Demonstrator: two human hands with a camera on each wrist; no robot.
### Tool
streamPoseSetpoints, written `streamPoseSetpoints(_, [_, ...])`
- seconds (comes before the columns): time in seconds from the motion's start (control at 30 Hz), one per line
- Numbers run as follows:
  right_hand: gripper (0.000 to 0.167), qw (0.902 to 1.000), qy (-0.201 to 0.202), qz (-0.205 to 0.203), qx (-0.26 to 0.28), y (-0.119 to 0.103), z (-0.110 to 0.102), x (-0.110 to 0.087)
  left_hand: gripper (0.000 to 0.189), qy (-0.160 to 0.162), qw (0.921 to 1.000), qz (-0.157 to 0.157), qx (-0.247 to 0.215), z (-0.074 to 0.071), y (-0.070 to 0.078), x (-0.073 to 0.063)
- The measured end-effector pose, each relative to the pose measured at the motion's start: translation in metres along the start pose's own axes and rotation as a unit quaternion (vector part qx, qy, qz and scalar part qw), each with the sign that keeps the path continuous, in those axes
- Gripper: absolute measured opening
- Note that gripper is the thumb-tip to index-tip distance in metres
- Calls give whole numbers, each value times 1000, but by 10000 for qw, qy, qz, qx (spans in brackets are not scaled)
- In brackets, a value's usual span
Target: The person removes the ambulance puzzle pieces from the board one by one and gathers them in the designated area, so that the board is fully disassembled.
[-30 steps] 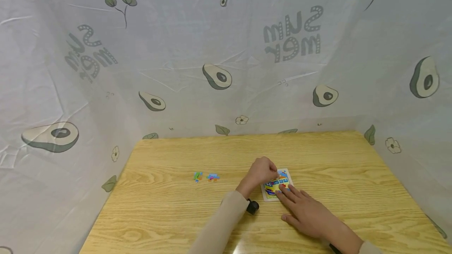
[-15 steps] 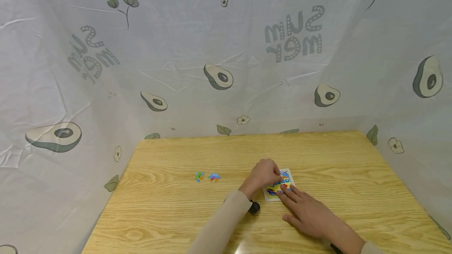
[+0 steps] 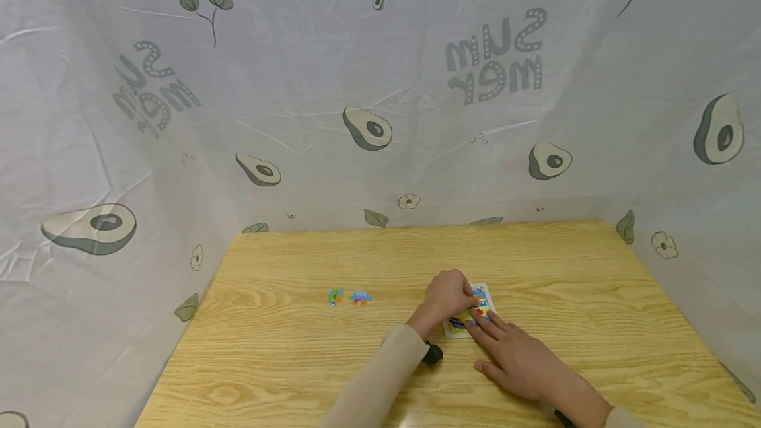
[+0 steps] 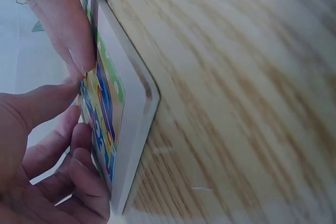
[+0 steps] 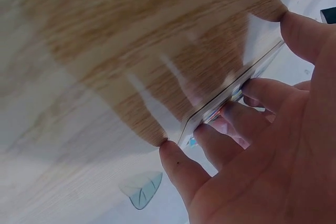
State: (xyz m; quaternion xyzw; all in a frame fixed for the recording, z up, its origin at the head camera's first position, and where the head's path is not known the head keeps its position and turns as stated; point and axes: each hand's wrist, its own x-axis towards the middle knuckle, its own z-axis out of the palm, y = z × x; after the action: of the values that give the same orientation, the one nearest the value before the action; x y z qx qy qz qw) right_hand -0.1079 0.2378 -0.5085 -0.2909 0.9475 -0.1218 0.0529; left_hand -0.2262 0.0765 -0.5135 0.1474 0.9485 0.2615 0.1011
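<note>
A small jigsaw puzzle in a pale tray, with a yellow, blue and green picture, lies on the table right of the middle. My left hand reaches over its left and upper part, thumb and fingertips pinched together at the picture. Most of what they pinch is hidden; it appears to be a small puzzle piece. My right hand lies with its fingers spread, several fingertips resting on the puzzle's lower right part and the thumb on the table. In the left wrist view, the puzzle tray shows edge-on beside both hands' fingertips.
Two loose puzzle pieces, one green and blue, one blue and pink, lie left of the hands on the wooden table. A white curtain with avocado prints hangs round the back and sides.
My left hand has shifted slightly to the right and down over the puzzle, covering more of the picture. My right hand stays in place on the tray.
</note>
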Motion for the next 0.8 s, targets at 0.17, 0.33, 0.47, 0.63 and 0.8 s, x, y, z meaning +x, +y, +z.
streamPoseSetpoints(0.17, [67,10000,-4,4,8,0,-1,0,26,133,9995,-31,-284,1,1,-1])
streamPoseSetpoints(0.33, [67,10000,4,-12,-27,0,-1,0,28,348,9962,16,-795,2,0,-3])
streamPoseSetpoints(0.47, [66,10000,39,-45,-51,1,1,0,21,516,9924,98,-1113,3,0,-4])
streamPoseSetpoints(0.63, [66,10000,47,-56,-16,1,2,1,10,589,9854,146,-1592,5,0,-3])
streamPoseSetpoints(0.8, [67,10000,35,-41,-40,0,2,0,18,499,9760,-67,-2120,5,1,-2])
